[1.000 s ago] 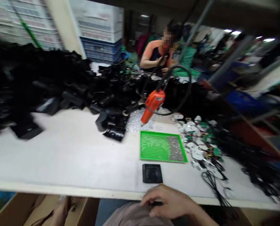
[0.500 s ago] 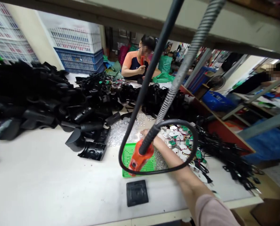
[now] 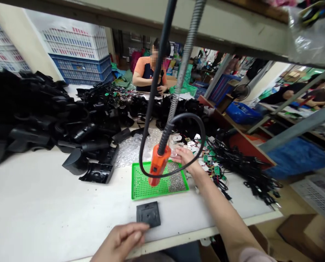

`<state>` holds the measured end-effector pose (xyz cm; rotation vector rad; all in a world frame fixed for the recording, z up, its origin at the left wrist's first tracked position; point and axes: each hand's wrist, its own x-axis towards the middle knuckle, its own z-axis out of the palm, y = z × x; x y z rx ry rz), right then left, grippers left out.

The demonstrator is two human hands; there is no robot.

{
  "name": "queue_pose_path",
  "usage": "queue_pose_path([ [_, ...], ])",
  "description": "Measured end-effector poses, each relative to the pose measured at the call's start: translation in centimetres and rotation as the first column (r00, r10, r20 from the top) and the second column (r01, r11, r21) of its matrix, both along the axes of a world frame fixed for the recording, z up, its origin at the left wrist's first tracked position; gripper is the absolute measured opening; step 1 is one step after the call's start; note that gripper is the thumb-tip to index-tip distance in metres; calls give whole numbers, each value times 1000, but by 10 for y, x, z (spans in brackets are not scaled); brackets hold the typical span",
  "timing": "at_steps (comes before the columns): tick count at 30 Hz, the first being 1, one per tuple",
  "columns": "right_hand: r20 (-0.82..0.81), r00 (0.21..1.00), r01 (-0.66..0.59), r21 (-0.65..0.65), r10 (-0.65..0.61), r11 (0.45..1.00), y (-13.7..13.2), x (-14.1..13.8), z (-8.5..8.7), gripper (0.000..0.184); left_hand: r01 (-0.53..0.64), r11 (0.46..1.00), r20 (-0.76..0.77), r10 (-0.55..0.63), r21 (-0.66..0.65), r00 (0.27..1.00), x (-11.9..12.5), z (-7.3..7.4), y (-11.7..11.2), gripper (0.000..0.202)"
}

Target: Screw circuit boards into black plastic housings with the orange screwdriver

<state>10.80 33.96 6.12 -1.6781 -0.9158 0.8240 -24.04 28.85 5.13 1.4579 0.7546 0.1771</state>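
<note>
My right hand (image 3: 184, 157) is beyond the green tray's right half, fingers closed on a small clear plastic piece (image 3: 173, 153). My left hand (image 3: 122, 238) comes in from the bottom edge with fingers stretched forward. Its fingertips reach the near edge of a square black plastic part (image 3: 148, 214) lying flat on the table; whether they touch it I cannot tell. Over the green tray (image 3: 136, 195) hangs an orange electric screwdriver (image 3: 159, 163), untouched. Small metal screws (image 3: 177, 182) fill the tray's right side. Many clear plastic pieces (image 3: 129, 151) lie behind the tray.
Black plastic housings (image 3: 96, 173) pile up on the left and back. Circuit boards and wires (image 3: 217, 171) lie right of the tray, with black cables (image 3: 249, 174) beyond. A spring-wrapped hose (image 3: 182, 72) and black cord (image 3: 154, 80) hang down. A co-worker (image 3: 148, 74) sits across the table.
My right hand has drawn back from the clear pieces toward the right, now with one in its fingers. My left hand has come into view beside the square black part. The camera view has shifted.
</note>
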Motion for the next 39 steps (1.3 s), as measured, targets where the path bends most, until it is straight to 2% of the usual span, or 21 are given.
queue_pose_path([
  [4,-310,951,18,93,12,996,-72,-50,4,42,-239,963,126,224,123,967,63,6,1,48],
  [7,-448,894,43,101,7,994,-108,-92,-7,38,-330,934,177,304,139,936,87,0,-4,51],
  [10,-398,917,51,71,-19,996,-128,-121,-21,33,-339,931,183,313,133,932,88,-7,-9,38],
  [12,-221,975,46,67,-31,997,-135,-129,-28,27,-346,887,165,308,307,937,79,-9,-11,25],
  [13,-66,998,29,90,-23,996,-138,-131,-30,23,-330,823,160,289,462,944,72,-10,-12,21],
  [14,121,993,-12,138,-4,990,-140,-131,-32,21,-293,716,150,258,634,954,65,-10,-14,19],
  [15,316,949,-81,206,12,975,-141,-130,-32,21,-244,566,139,222,788,965,58,-11,-15,17],
  [17,632,775,-281,329,11,901,-144,-127,-33,30,-151,241,118,147,959,982,45,-12,-18,18],
  [18,732,682,-379,356,-2,854,-144,-126,-33,33,-122,124,108,116,985,987,39,-13,-19,20],
  [19,799,602,-454,362,-20,815,-145,-126,-34,34,-105,50,99,95,993,990,34,-14,-20,22],
  [21,877,478,-535,331,-45,778,-146,-128,-36,32,-94,-8,95,63,995,994,26,-16,-23,27],
  [24,931,363,-592,272,-50,758,-148,-133,-39,27,-92,-33,93,29,995,995,19,-20,-26,31],
  [26,932,359,-599,269,-48,754,-149,-136,-42,27,-103,-24,103,21,994,994,17,-23,-28,29],
  [27,926,376,-597,275,-41,753,-151,-136,-44,28,-115,3,115,44,993,992,17,-25,-28,26],
  [28,918,395,-595,281,-31,753,-152,-137,-46,29,-130,47,126,89,990,988,16,-28,-27,23],
  [30,909,416,-592,282,-14,755,-154,-135,-50,30,-155,176,120,195,972,973,15,-34,-24,25],
  [32,910,416,-589,272,-3,761,-156,-134,-54,28,-165,315,85,253,935,964,14,-42,-19,45],
  [34,912,411,-581,260,2,771,-157,-133,-57,25,-138,423,41,231,895,972,14,-48,-15,64],
  [36,914,405,-579,255,1,775,-157,-133,-60,21,-96,483,8,180,870,984,15,-51,-11,73],
  [39,930,369,-566,226,-2,793,-155,-137,-62,21,-34,524,-37,124,851,992,20,-52,-7,69],
])
